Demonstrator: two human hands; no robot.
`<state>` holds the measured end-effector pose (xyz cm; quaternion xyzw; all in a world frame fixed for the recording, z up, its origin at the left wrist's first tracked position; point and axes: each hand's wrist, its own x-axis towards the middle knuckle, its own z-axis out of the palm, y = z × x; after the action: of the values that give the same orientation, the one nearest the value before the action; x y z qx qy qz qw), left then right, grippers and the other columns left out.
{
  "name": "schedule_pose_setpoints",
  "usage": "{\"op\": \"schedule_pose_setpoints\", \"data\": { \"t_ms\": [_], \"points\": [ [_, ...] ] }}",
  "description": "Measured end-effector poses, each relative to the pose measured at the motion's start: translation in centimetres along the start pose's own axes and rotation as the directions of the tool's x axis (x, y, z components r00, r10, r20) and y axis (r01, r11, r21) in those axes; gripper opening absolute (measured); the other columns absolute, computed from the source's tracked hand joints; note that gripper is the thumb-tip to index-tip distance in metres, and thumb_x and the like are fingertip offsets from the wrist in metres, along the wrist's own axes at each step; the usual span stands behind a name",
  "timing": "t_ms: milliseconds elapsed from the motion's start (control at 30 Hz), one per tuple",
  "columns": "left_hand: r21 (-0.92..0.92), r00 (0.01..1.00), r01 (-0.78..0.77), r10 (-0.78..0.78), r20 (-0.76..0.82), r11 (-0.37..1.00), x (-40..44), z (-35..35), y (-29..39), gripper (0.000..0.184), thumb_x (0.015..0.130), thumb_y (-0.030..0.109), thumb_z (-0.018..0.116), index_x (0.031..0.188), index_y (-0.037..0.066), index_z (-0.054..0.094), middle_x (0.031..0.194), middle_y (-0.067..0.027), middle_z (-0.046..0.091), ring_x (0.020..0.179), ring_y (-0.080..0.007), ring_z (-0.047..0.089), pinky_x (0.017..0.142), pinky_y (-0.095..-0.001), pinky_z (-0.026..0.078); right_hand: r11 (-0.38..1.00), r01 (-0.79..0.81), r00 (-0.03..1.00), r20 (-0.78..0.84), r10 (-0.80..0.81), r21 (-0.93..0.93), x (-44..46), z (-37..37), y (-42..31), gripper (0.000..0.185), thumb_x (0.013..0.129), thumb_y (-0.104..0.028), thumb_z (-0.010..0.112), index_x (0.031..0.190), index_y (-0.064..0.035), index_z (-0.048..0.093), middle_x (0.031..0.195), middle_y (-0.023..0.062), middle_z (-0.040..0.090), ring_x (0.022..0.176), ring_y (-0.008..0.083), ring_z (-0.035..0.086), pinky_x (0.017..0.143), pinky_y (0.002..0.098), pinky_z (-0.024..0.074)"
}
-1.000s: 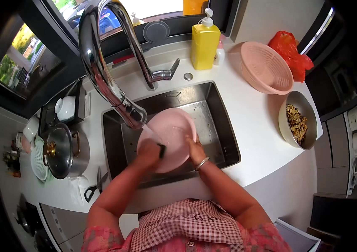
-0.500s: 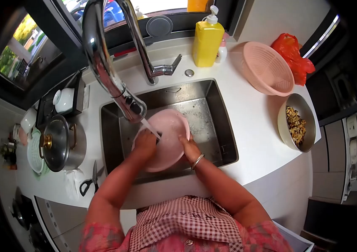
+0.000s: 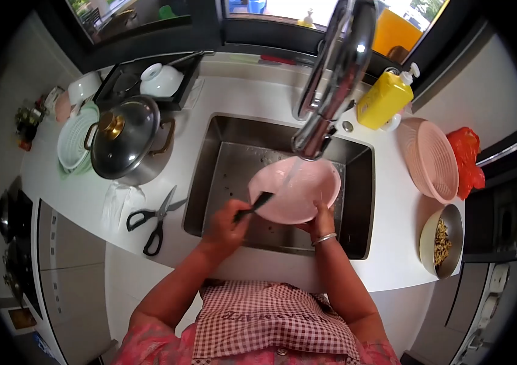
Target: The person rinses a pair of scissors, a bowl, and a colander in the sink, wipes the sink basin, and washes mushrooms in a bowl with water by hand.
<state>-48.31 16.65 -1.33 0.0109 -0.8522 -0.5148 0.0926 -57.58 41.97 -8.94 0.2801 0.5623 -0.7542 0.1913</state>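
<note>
My left hand (image 3: 227, 230) is closed on a small black tool (image 3: 256, 205), which looks like a brush with a wider far end. It juts over the left rim of a pink bowl (image 3: 298, 201). My right hand (image 3: 321, 222) grips that bowl's lower right rim, thumb on the inside and fingers beneath. Tilted over the sink (image 3: 222, 164), the bowl sits under the faucet (image 3: 316, 143), and a thin stream of water runs into it. Whether anything lies in the bowl is hard to make out.
Left of the sink are a lidded pot (image 3: 128, 143), open scissors (image 3: 158, 220) and a green-white colander (image 3: 79, 143). On the right stand a yellow pump bottle (image 3: 385, 100), a pink basket (image 3: 432, 161), a red bag (image 3: 465, 161) and a bowl of brownish food pieces (image 3: 443, 243).
My left hand has come out of the bowl toward the lower left, with the black tool now showing. The right hand still holds the bowl. The view has turned left.
</note>
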Motion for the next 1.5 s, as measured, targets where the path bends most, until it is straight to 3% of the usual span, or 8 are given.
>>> {"op": "schedule_pose_setpoints", "data": {
  "t_ms": [200,267,300,400,867,1000,1267,1500],
  "points": [
    [-0.144,0.954,0.179,-0.207,-0.215,0.973,-6.8,-4.4,-2.1,0.018,0.094,0.01,0.069,0.105,0.001,0.058,0.088,-0.0102,0.064,0.081,-0.0182,0.061,0.075,-0.0312,0.051,0.909,0.271,0.959,0.002,-0.285,-0.318,2.4,8.0,0.8,0.088,0.087,-0.02,0.059,0.158,-0.0193,0.008,0.129,0.0251,0.057,0.088,0.0404,0.071,0.06,0.047,0.0614],
    [-0.241,0.935,0.252,-0.3,-0.188,0.937,-8.1,-4.8,-2.2,0.017,0.094,0.011,0.069,0.105,0.002,0.059,0.088,-0.0086,0.064,0.081,-0.0148,0.059,0.075,-0.0302,0.051,0.551,0.532,0.77,0.096,-0.631,-0.643,6.7,9.2,4.0,0.093,0.085,-0.014,0.06,0.16,-0.0188,0.005,0.132,0.0282,0.055,0.091,0.0438,0.07,0.069,0.0508,0.0598],
    [-0.238,0.935,0.245,-0.294,-0.199,0.94,-8.5,-4.9,-2.2,0.017,0.094,0.011,0.069,0.105,0.001,0.059,0.088,-0.0082,0.063,0.081,-0.0144,0.059,0.075,-0.03,0.051,0.112,0.574,0.544,0.275,-0.793,-0.811,11.1,9.0,7.4,0.094,0.084,-0.011,0.059,0.161,-0.0176,0.005,0.134,0.0301,0.054,0.095,0.0453,0.068,0.077,0.0521,0.0585],
    [-0.211,0.934,0.23,-0.276,-0.226,0.95,-9.0,-5.5,-1.9,0.018,0.095,0.012,0.069,0.104,0.001,0.059,0.087,-0.0075,0.063,0.081,-0.0136,0.058,0.075,-0.0298,0.05,0.501,0.596,0.766,0.256,-0.59,-0.627,1.5,13.7,2.0,0.093,0.078,0.006,0.054,0.16,-0.0087,0.013,0.144,0.0314,0.046,0.126,0.0454,0.054,0.108,0.0443,0.0433],
    [-0.06,0.959,0.113,-0.124,-0.253,0.992,-5.7,-5.6,-3.3,0.016,0.095,0.008,0.065,0.106,-0.001,0.058,0.093,-0.0147,0.066,0.084,-0.0237,0.063,0.077,-0.0353,0.052,-0.267,0.725,0.359,0.678,-0.641,-0.635,-7.0,-1.1,-5.3,0.058,0.084,0.001,0.055,0.142,0.0015,0.047,0.127,0.0288,0.058,0.116,0.0476,0.055,0.101,0.0488,0.0452],
    [0.048,0.981,0.074,-0.064,-0.182,0.996,-3.3,-4.3,-2.2,0.015,0.097,0.009,0.061,0.107,-0.001,0.056,0.091,-0.0208,0.066,0.081,-0.0336,0.065,0.075,-0.0398,0.052,-0.264,0.604,0.255,0.496,-0.83,-0.752,-8.6,-5.0,-6.8,0.066,0.091,0.003,0.055,0.154,-0.0023,0.036,0.139,0.0209,0.056,0.125,0.0327,0.059,0.106,0.0391,0.0462],
    [0.115,0.997,-0.055,0.048,0.062,0.992,-1.6,-2.2,-1.7,0.024,0.098,0.008,0.059,0.12,-0.001,0.06,0.099,-0.0221,0.069,0.088,-0.0356,0.069,0.079,-0.0374,0.053,0.827,0.551,0.728,-0.423,-0.54,-0.108,-12.9,-11.3,-7.6,0.059,0.083,0.001,0.05,0.141,0.0061,0.042,0.129,0.0158,0.057,0.112,0.0271,0.061,0.09,0.0375,0.0518],
    [0.02,0.967,0.129,-0.13,0.22,0.991,-0.7,-1.5,-3.6,0.023,0.099,0.012,0.057,0.118,0.001,0.065,0.104,-0.0204,0.07,0.091,-0.0296,0.069,0.081,-0.034,0.052,0.784,0.409,0.889,-0.397,-0.228,0.467,-15.3,-14.7,-8.1,0.058,0.081,-0.008,0.051,0.139,-0.0016,0.045,0.128,0.0184,0.062,0.103,0.0345,0.069,0.069,0.0462,0.0639]
  ]
}}
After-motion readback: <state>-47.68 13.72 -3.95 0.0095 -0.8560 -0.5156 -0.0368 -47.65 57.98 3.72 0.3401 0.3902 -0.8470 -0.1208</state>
